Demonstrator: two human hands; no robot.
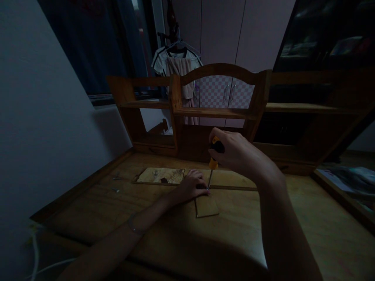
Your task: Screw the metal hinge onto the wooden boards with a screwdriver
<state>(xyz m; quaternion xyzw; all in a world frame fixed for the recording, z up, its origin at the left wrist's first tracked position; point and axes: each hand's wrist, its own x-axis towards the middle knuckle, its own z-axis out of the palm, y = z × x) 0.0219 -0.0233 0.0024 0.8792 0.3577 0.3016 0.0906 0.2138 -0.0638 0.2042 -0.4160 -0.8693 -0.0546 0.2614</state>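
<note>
My right hand (234, 154) is closed round the yellow and black handle of a screwdriver (213, 164), held nearly upright with its shaft pointing down. Its tip meets a small shiny piece (208, 189), too small to name for certain, at the far edge of a small square wooden piece (206, 207). There, the thumb and fingertips of my left hand (195, 184) are drawn together at the tip; what they pinch is mostly hidden. Behind and partly under that hand, a long narrow wooden board (231, 179) lies crosswise, its left part bearing a stained, peeling surface.
Small metal bits (116, 190) lie on the wooden desktop (140, 218) at left. A wooden shelf unit (216, 113) stands along the desk's back edge. The wall (58, 128) borders the left side; papers (351, 179) lie beyond a raised edge at right. White cables (35, 249) hang at lower left.
</note>
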